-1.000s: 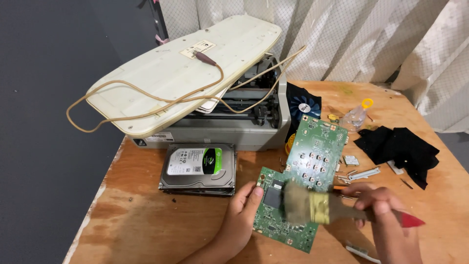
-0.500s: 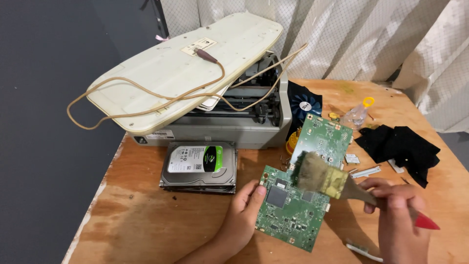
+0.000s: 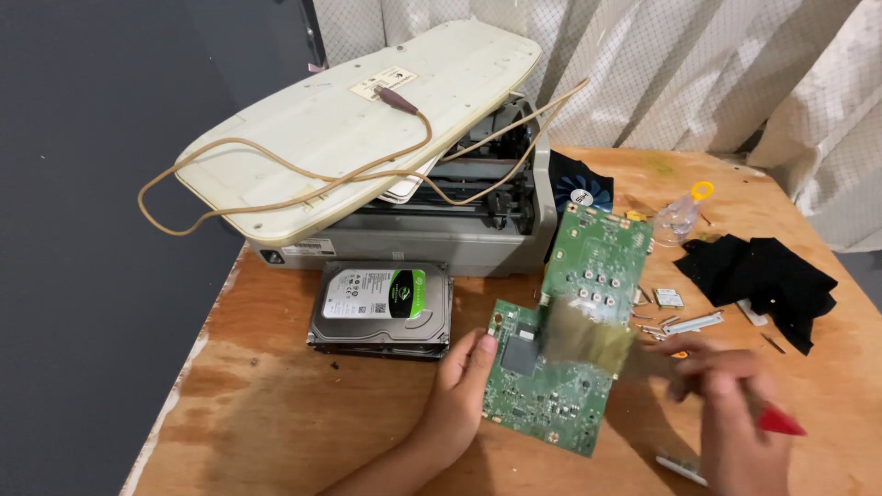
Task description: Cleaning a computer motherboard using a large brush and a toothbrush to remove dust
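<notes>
- Left hand (image 3: 459, 390) grips the near green board (image 3: 542, 386) by its nine o'clock edge, tilted above the worktop (image 3: 303, 413).
- Right hand (image 3: 735, 404), closed on a red-handled brush (image 3: 588, 335), bristles blurred across the board.
- Hard drive (image 3: 381, 308) at ten o'clock; white-and-green label on top.

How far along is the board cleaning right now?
Mid-job, apparently. The left hand steadies the green circuit board by its edge; the right hand sweeps a motion-blurred brush across it. The second board behind and the hard drive lie untouched; whether they are already clean, I cannot tell.
</notes>
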